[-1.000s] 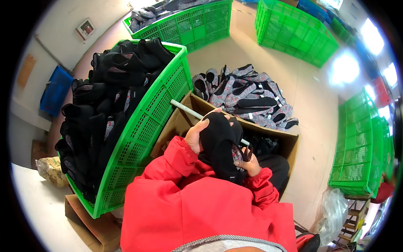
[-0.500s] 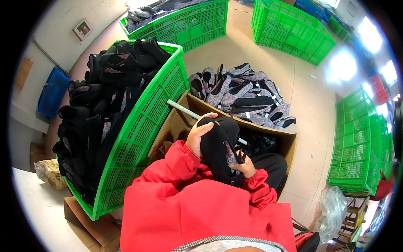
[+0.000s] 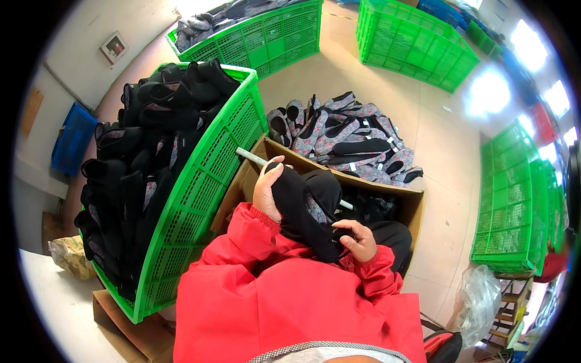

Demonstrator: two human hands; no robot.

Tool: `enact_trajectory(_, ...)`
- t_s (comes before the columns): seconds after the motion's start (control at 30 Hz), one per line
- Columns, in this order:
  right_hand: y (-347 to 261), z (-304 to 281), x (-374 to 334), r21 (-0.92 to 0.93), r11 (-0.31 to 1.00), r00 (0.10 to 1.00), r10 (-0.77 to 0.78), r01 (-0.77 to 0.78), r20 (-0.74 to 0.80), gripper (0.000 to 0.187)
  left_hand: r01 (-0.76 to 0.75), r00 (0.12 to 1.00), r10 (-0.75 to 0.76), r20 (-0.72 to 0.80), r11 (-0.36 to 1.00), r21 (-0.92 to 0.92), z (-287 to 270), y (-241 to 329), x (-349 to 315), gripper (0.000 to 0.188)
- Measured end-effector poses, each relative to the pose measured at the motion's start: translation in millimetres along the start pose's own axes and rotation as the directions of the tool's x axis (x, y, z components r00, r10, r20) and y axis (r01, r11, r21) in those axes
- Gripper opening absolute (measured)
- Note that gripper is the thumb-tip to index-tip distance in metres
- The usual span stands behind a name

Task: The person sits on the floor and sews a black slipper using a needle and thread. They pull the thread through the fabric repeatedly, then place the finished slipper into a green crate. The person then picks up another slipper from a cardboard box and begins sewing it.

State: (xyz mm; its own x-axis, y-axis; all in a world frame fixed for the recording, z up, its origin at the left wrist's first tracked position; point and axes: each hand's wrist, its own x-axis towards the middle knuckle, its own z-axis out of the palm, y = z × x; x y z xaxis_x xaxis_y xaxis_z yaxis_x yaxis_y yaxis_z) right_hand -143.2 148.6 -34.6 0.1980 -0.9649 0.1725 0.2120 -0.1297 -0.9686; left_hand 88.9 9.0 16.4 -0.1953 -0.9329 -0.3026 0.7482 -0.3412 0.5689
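I hold a black fabric shoe (image 3: 299,209) with a grey patterned lining over an open cardboard box (image 3: 417,206). My left hand (image 3: 266,190) grips its upper end, near a pale rod (image 3: 249,156) that lies across the box. My right hand (image 3: 358,239) pinches the lower end close to my red sleeves. More dark pieces lie inside the box, partly hidden by the shoe.
A tilted green crate (image 3: 200,199) full of black shoes stands at my left. A heap of grey patterned shoes (image 3: 348,139) lies on the floor beyond the box. Other green crates (image 3: 417,42) stand at the back and right (image 3: 514,206). A clear plastic bag (image 3: 481,302) sits lower right.
I have turned the shoe from upright to slanting, its top swung left. My left hand slid left along it and my right hand closed over the lower end.
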Motion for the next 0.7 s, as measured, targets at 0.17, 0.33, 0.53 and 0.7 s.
enact_trajectory(0.17, 1.5, -0.1, -5.9, -0.085, 0.996, 1.0, 0.011, -0.011, -0.01, 0.026, -0.042, 0.991, 0.046, -0.123, 0.999, 0.034, -11.5, -5.1, 7.3, 0.019)
enact_trajectory(0.33, 9.8, 7.4, -13.9, 0.043, 0.998, 0.986, 0.057, -0.05, -0.159, 0.019, -0.004, 0.994, 0.012, -0.111, 0.997, 0.072, -9.2, -5.9, 3.3, 0.016)
enact_trajectory(0.53, 17.5, 6.1, -17.0, 0.207, 0.977, 0.944, 0.018, 0.054, -0.331, 0.013, 0.053, 0.995, -0.049, -0.081, 0.998, 0.042, -3.5, -10.8, 2.6, 0.019)
enact_trajectory(0.7, 12.4, 0.2, -14.4, 0.209, 0.969, 0.87, -0.009, 0.129, -0.493, 0.012, -0.006, 1.0, 0.008, -0.02, 0.997, 0.079, -0.1, -21.8, -2.1, 0.016)
